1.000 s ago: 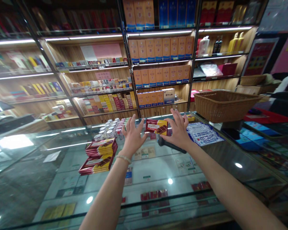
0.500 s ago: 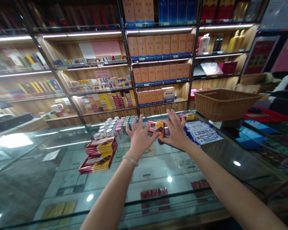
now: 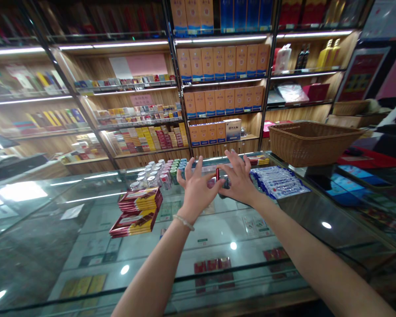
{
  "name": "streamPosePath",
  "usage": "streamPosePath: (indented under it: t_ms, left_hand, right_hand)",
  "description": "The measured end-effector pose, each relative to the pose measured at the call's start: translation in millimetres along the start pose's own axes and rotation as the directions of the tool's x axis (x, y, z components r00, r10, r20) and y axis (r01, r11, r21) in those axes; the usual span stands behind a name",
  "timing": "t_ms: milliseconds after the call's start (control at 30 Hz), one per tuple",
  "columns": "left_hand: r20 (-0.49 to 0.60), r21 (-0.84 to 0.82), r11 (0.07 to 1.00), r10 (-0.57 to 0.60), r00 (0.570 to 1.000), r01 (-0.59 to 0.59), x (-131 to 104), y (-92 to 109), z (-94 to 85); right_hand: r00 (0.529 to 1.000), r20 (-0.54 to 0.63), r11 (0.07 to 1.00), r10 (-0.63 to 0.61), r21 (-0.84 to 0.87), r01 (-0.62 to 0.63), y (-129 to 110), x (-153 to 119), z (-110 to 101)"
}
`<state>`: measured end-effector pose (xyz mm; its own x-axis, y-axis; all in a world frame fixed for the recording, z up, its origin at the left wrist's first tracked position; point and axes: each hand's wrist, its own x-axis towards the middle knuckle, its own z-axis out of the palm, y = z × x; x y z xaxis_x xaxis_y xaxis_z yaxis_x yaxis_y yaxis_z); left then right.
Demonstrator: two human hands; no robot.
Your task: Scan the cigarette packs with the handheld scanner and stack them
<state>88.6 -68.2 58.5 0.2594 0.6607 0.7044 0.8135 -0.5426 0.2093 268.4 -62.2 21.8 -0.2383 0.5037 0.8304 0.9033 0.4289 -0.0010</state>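
Above the glass counter, a red packaged snack bar [image 3: 217,173] stands edge-on between my two hands, showing only a narrow red strip. My left hand [image 3: 196,190] pinches it with thumb and forefinger, the other fingers raised; a pale bead bracelet circles the wrist. My right hand [image 3: 240,184] pinches the opposite side in the same way. To the left, red-and-yellow packets lie in two overlapping stacks, a rear stack [image 3: 140,200] and a front stack [image 3: 133,222]. More such packets [image 3: 259,160] lie beyond my right hand.
Small jars with white lids [image 3: 150,174] stand in rows behind the stacks. Blue-and-white wrapped sticks [image 3: 279,182] lie right of my right hand, near a wicker basket [image 3: 312,143]. The glass counter [image 3: 218,235] has goods under it. Shelves with boxed bottles [image 3: 224,64] line the wall.
The snack bar has turned from showing its broad red-and-yellow face to standing edge-on. My left hand has shifted slightly right, closer to my right hand.
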Motion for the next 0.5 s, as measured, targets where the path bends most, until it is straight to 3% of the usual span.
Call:
streamPosePath:
  t_ms: [333,500]
  left_hand:
    - [-0.100,-0.032,0.999,-0.008,0.995,0.005,1,-4,2.0]
    - [-0.133,-0.065,0.996,-0.072,0.988,0.064,4,-10,3.9]
  right_hand:
    - [1.000,0.010,1.000,-0.008,-0.023,0.008,-2,3,5]
    - [1.000,-0.002,0.999,-0.007,-0.041,0.006,-5,9,6]
